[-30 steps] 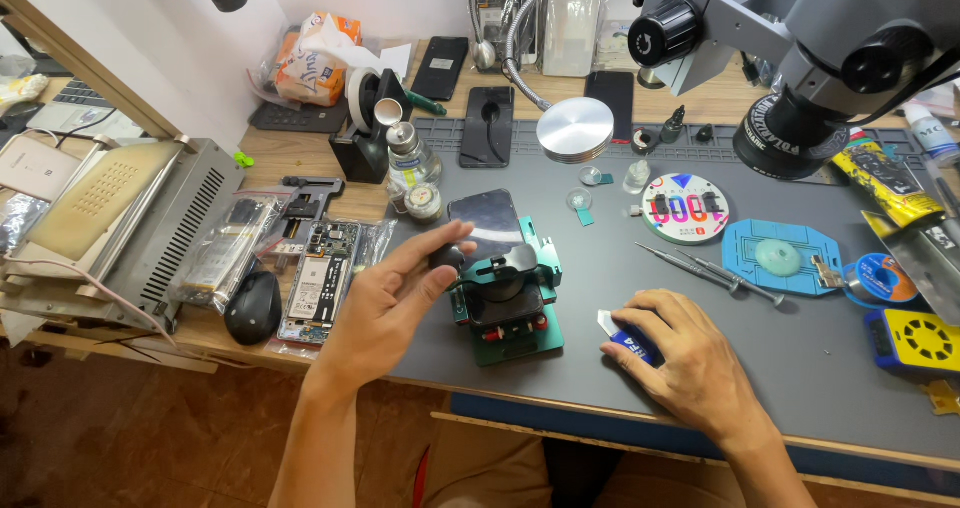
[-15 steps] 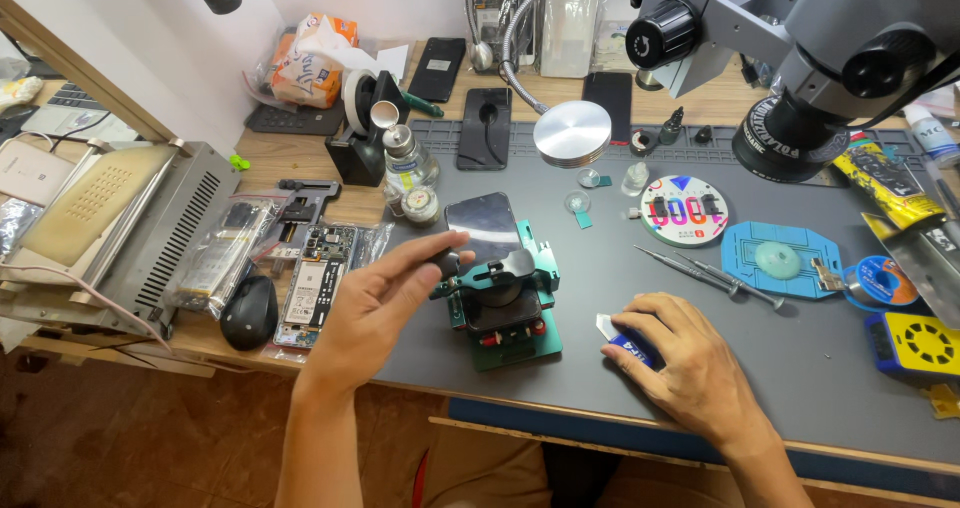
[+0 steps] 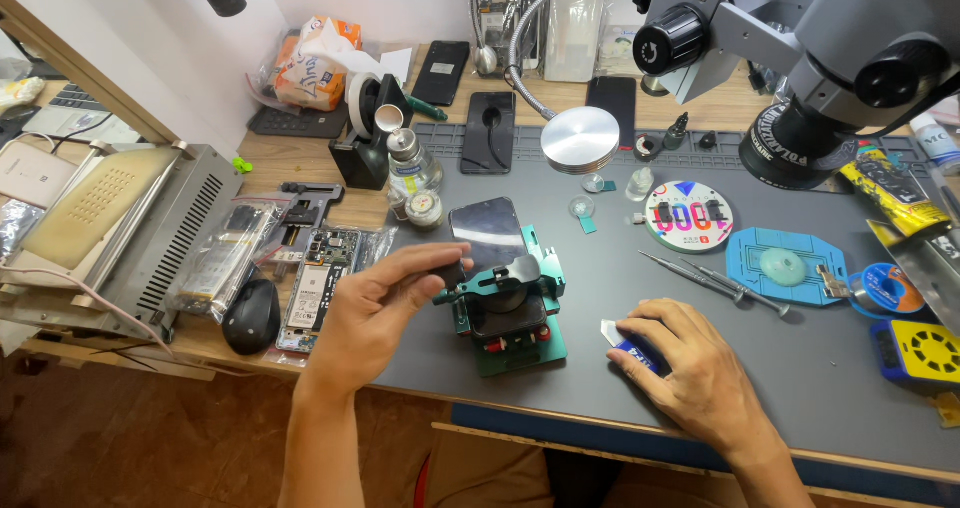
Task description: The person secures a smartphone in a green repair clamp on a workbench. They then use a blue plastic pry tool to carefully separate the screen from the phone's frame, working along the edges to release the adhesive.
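Pinching the black knob [image 3: 452, 271] of the green metal clamp [image 3: 510, 313], your left hand [image 3: 375, 313] keeps a narrow grip there; a dark glossy phone [image 3: 487, 231] sits tilted in the clamp mid-desk. Your right hand [image 3: 690, 368] curls over a small blue-and-white tool [image 3: 622, 340] on the smooth grey mat [image 3: 800, 388], with bare mat toward the front edge.

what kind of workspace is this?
Likely a phone repair bench: a stereo microscope over a grey work mat, a phone clamped in a green fixture, and loose phones behind.
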